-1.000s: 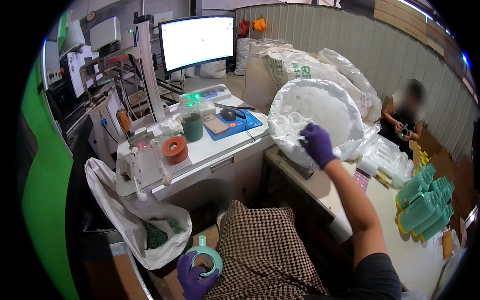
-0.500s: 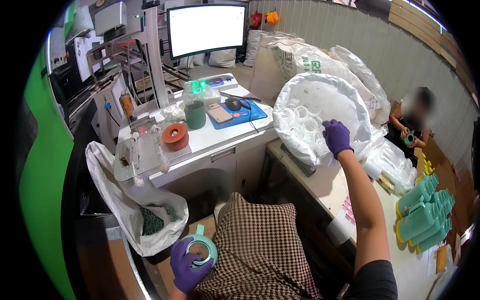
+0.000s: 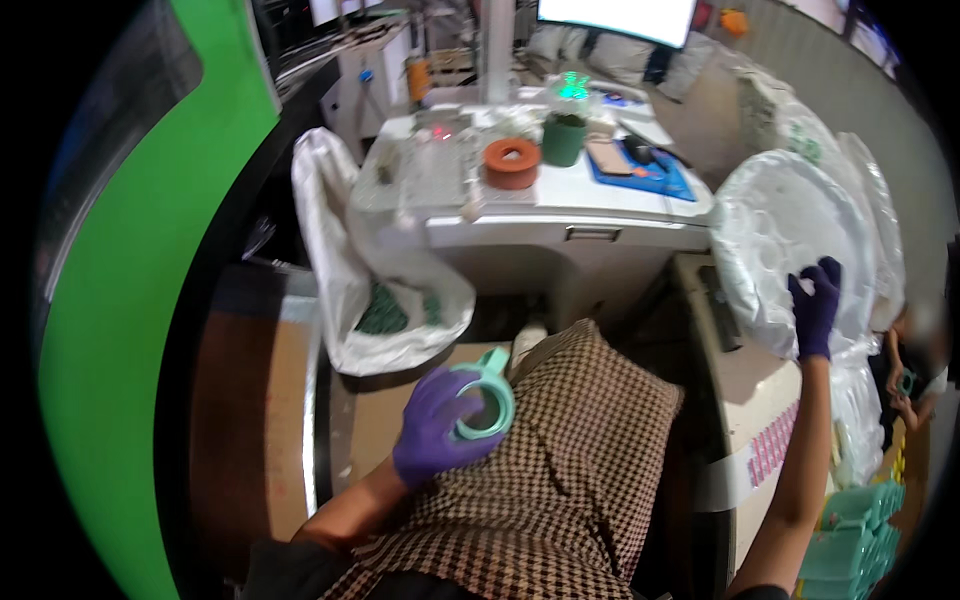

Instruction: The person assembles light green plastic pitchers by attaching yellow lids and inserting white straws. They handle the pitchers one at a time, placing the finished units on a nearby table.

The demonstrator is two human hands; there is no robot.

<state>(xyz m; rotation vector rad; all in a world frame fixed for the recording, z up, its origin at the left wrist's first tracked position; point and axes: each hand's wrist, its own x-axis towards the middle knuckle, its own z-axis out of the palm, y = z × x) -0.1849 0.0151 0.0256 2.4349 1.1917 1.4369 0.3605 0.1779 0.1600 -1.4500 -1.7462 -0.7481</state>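
My left hand (image 3: 438,425), in a purple glove, is closed round a mint-green hollow plastic part (image 3: 506,405) with a round open mouth and a side tab. It is held above the checked cloth (image 3: 570,450) on my lap. My right hand (image 3: 818,305), gloved the same way, is over a big white-lined container (image 3: 745,215) of clear plastic rings (image 3: 780,250). Its fingers are curled together, with something pale showing between thumb and fingers that I cannot make out. The rings are blurred.
A white sack (image 3: 335,260) with green granules (image 3: 382,312) stands at left. The white desk carries an orange-red roll (image 3: 511,165), a green-filled jar (image 3: 564,143) and a phone (image 3: 608,157). Mint-green bottles (image 3: 845,550) stand at lower right; a co-worker (image 3: 905,380) sits beyond.
The view has swung left and down, so the desk and container sit farther right. My left hand has come up with the mint-green part. My right fingers have curled over the rings.
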